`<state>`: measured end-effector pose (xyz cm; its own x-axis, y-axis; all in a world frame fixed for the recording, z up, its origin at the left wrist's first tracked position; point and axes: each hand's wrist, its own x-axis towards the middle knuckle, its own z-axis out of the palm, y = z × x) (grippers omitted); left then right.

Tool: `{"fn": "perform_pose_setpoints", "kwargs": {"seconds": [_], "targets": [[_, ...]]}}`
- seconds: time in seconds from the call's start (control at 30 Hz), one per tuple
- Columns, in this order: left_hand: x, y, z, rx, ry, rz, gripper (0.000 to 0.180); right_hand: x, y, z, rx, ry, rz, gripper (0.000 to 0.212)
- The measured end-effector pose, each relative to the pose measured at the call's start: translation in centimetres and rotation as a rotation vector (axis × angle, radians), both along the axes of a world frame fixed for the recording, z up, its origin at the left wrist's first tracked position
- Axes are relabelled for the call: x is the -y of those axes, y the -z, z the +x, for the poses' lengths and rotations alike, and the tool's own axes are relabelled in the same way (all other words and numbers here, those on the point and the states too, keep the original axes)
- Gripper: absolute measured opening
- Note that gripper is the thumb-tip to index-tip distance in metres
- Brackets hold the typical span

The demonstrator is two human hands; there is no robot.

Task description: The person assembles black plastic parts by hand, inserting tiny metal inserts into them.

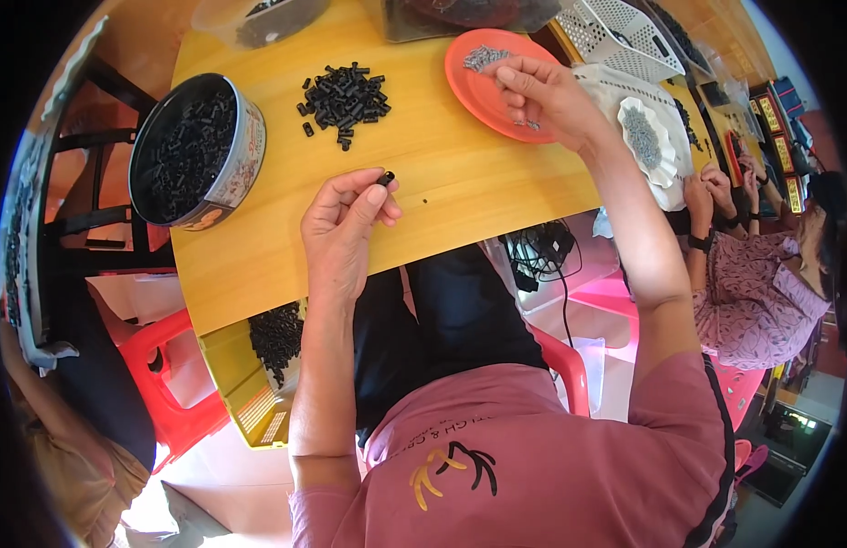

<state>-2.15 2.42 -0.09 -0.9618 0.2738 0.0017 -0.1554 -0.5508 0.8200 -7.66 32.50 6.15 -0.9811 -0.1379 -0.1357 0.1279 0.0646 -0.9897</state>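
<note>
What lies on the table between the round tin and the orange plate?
In the head view, a pile of small black tubes lies between the round tin and the orange plate.

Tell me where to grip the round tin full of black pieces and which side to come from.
Take the round tin by its side wall, grip spread across opposite sides, coming from its right, the table side. It seems to overhang the table's left edge, filled with black pieces. The left hand, pinching a small black piece, is the nearer one.

We sit at a yellow wooden table [460,183] in bright light. We see red plastic chairs [168,365] on a pale floor [222,475].
</note>
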Motion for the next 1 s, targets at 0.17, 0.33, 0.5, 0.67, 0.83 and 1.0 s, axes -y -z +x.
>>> {"fn": "perform_pose_setpoints", "kwargs": {"seconds": [0.17,0.33,0.5,0.67,0.83,1.0], "targets": [[0.1,0.0,0.1,0.020,-0.027,0.014,0.019,6.6,0.9,2.2,0.060,-0.105,-0.443,0.024],[-0.3,0.0,-0.1,0.018,-0.019,0.054,0.019,10.8,1.7,3.6,-0.021,-0.133,-0.360,0.019],[0.0,-0.1,0.0,0.014,-0.022,0.079,0.019,12.5,1.7,4.0,-0.064,-0.123,-0.267,0.021],[0.0,0.2,0.0,0.008,-0.036,0.082,0.018,13.0,1.9,4.3,-0.090,-0.100,-0.177,0.017],[-0.1,0.3,0.0,-0.003,-0.074,0.101,0.017,13.6,2.3,5.1,-0.748,0.002,0.357,0.017],[0.2,0.3,0.0,0.011,-0.109,0.161,0.017,14.4,3.1,5.7,-0.855,0.073,0.386,0.018]]}}
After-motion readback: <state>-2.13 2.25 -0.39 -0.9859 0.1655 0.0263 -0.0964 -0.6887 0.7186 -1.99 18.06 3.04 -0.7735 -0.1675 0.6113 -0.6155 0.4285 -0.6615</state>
